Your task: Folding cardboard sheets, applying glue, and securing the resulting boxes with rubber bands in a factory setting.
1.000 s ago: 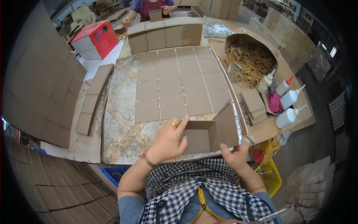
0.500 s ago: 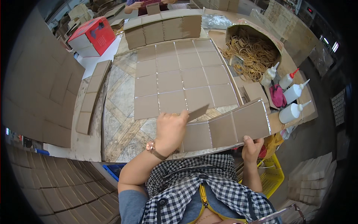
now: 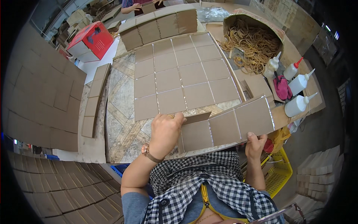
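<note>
**Cardboard piece [image 3: 223, 128] in both hands at the table's [image 3: 121, 128] near edge**

R hand [image 3: 256, 143], half curled, pinches piece's lower R edge btwn thumb & fingers. L hand [image 3: 166, 132], nearly fisted, touches its upper L corner by a raised flap [image 3: 198, 118]; can't tell if it grips. Piece lies btwn hands. Beyond: flat panel grid [image 3: 192, 76], then cardboard stack [image 3: 166, 30].

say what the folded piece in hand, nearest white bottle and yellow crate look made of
Folded piece: likely cardboard, matte, with flat brown creased panels. Bottle: probably plastic, smooth and whitish with a tapered nozzle. Crate: apparently plastic, perforated and bright yellow; gloss unclear.
</note>
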A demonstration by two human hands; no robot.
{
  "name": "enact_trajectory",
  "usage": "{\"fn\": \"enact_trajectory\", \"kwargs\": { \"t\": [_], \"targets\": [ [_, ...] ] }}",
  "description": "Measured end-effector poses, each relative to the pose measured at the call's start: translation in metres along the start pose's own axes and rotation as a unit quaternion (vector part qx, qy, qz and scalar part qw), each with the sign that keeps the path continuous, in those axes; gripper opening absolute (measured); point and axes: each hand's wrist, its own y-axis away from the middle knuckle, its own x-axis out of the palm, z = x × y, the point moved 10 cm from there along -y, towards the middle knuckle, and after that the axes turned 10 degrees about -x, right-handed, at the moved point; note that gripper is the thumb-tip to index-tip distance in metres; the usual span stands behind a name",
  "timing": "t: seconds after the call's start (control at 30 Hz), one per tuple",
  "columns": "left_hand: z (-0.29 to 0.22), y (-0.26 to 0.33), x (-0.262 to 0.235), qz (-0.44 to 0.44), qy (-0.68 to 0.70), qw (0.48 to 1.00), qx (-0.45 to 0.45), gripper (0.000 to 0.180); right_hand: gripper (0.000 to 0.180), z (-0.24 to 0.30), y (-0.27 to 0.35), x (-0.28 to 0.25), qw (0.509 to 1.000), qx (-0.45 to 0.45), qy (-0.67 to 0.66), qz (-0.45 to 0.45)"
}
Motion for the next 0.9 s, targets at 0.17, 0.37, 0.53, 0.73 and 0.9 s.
{"fn": "enact_trajectory", "kwargs": {
  "t": [0.17,0.37,0.53,0.73,0.9],
  "targets": [
    [-0.006,-0.003,-0.003,0.008,-0.013,0.999,0.032,0.017,0.03,0.002,0.0,0.001,1.0,0.002,0.008,-0.005],
    [-0.007,-0.005,0.0,0.028,-0.025,0.998,0.041,0.017,0.03,0.016,0.0,0.013,1.0,-0.014,0.02,0.001],
    [-0.011,-0.005,0.002,0.034,-0.065,0.997,0.039,0.017,0.027,0.023,-0.002,0.022,0.997,-0.046,0.043,0.035],
    [-0.011,-0.006,0.012,0.076,-0.09,0.991,0.064,0.012,0.026,0.025,-0.001,0.023,0.998,-0.041,0.035,0.027],
    [-0.012,-0.012,0.015,0.119,-0.096,0.984,0.09,0.006,0.026,0.025,0.0,0.029,0.998,-0.027,0.01,0.051]
  ]
}}
